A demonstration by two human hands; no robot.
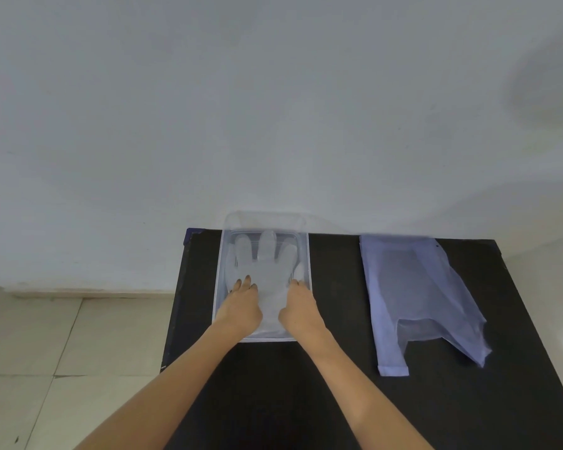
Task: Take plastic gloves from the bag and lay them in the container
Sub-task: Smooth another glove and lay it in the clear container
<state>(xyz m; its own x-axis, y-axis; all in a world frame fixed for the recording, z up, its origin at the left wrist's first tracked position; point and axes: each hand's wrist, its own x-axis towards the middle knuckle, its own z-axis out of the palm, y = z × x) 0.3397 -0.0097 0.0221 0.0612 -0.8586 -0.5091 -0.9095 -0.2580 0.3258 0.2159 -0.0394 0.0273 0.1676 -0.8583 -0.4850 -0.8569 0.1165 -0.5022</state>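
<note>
A clear plastic container (308, 254) stands on the black table, close to the wall. A see-through plastic glove (267, 264) lies flat inside it, fingers pointing away from me. My left hand (241, 303) rests on the glove's left side, fingers together and pressed down. My right hand (298, 306) presses on its right side near the container's right wall. Whether either hand pinches the glove I cannot tell. A pale blue plastic bag (416, 293) lies flat to the right, apart from both hands, with faint glove shapes showing through it.
The black table (338, 368) fills the lower middle and right, its left edge next to a tiled floor (62, 336). A plain white wall (273, 108) rises directly behind the container and bag.
</note>
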